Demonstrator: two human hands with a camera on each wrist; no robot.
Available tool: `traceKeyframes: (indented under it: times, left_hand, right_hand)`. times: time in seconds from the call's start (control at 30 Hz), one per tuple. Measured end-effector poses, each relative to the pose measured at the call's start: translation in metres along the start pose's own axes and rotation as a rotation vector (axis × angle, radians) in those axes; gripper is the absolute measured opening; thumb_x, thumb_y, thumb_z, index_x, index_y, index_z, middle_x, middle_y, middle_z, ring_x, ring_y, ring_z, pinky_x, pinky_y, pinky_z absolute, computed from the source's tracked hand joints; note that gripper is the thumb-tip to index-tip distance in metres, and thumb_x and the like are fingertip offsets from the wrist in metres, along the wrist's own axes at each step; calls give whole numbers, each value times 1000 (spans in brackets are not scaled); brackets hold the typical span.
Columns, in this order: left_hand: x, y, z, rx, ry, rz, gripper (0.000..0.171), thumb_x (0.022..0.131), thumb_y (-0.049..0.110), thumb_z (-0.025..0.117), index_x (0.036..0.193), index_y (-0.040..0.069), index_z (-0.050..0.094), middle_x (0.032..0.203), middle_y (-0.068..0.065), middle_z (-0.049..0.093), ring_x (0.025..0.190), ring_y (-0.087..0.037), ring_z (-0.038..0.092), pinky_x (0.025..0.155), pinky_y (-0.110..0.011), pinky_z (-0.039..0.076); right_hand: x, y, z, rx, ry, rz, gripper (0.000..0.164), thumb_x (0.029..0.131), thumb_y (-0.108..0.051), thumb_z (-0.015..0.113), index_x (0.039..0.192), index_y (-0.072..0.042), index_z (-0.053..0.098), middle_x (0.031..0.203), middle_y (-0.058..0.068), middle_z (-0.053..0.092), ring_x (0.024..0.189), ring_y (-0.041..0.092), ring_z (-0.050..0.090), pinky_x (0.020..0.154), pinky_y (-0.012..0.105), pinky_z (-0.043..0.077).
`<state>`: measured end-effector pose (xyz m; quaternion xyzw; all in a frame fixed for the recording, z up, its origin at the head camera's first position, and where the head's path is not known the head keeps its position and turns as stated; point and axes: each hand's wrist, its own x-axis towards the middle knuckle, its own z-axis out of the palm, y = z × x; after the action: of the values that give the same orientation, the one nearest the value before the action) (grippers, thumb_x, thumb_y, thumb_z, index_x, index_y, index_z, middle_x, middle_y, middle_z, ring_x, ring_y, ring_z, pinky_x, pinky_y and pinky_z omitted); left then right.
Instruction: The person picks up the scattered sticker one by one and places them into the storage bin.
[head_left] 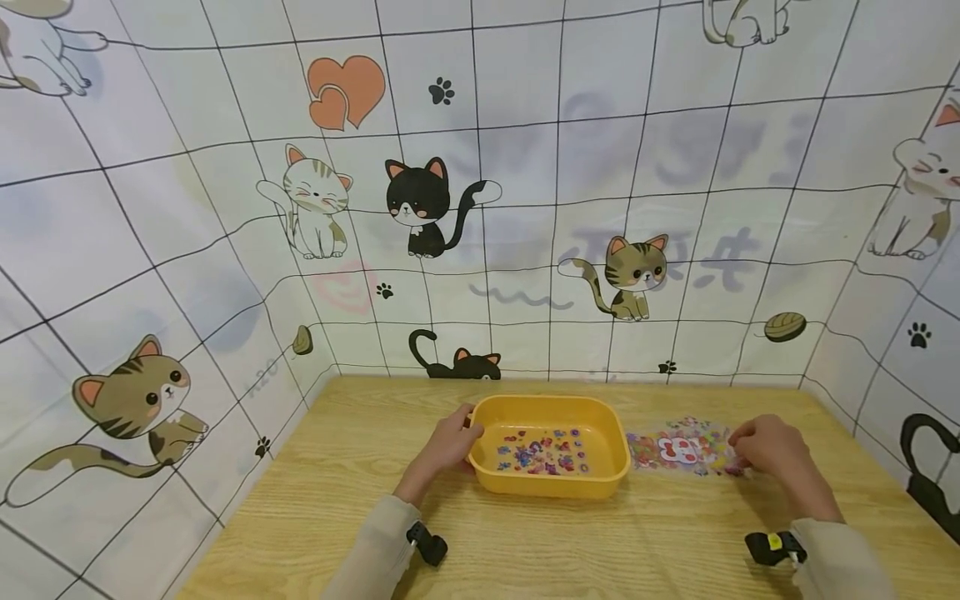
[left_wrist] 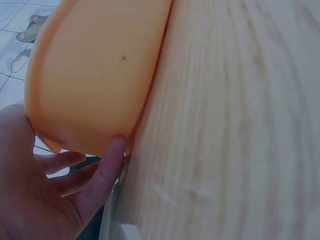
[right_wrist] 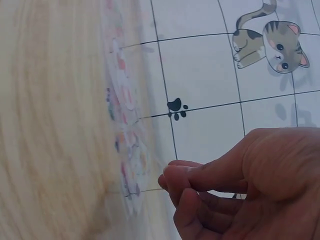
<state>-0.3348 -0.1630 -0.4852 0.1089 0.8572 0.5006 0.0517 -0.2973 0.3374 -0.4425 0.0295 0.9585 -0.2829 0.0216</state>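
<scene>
A yellow plastic basin (head_left: 551, 489) stands on the wooden table, with many small colourful pieces (head_left: 540, 454) scattered over its floor. My left hand (head_left: 453, 440) holds the basin's left end; in the left wrist view, the thumb is up at the rim and a fingertip (left_wrist: 118, 142) touches the wall low down. To the right of the basin lies a clear plastic bag (head_left: 678, 450), printed with a red and white cartoon face and showing more colourful bits. My right hand (head_left: 776, 450) pinches the bag's right edge between thumb and fingertips.
The wooden table (head_left: 570, 550) runs back to a sheet wall (head_left: 525, 333) with a grid and cartoon cats. Similar sheets close off the left and right sides. Each wrist wears a black strap-on device, such as the right one (head_left: 772, 547).
</scene>
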Motion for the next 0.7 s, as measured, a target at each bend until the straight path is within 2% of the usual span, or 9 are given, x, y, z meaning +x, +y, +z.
traceKeyframes:
  times: [0.2,0.33,0.47,0.57,0.7]
  left_hand:
    - [0,2,0,0,-1,-3,41,103,22,51,141,9,52,110,-17,60,75,-21,69,53,-39,65]
    - [1,1,-1,3,0,-5,40,103,22,51,141,10,52,111,-18,60,75,-21,69,53,-39,65]
    - [1,2,-2,11,6,-3,40,103,22,51,141,11,52,111,-18,61,75,-21,69,53,-39,65]
    - [0,3,-2,12,5,-1,40,103,22,51,141,10,52,110,-18,61,75,-21,69,53,-38,65]
    - [0,2,-1,8,-4,-1,41,102,22,52,141,10,53,110,-17,61,75,-21,68,52,-38,65]
  right_hand:
    - [-1,-4,-7,67,-20,-38,35,93,-3,51,118,19,63,100,30,69,73,19,70,60,30,56]
    - [1,-6,-11,61,12,-71,35,95,-2,51,119,21,62,111,38,66,74,22,71,62,32,59]
    - [-1,-11,-16,43,82,-114,34,98,-4,53,121,19,63,112,38,67,74,26,73,63,38,61]
    - [-4,-16,-19,20,141,-129,33,100,-6,53,121,17,64,108,34,71,73,25,72,63,41,60]
    - [-11,-22,-22,16,195,-139,33,100,-6,53,122,16,64,109,32,71,71,21,71,62,40,58]
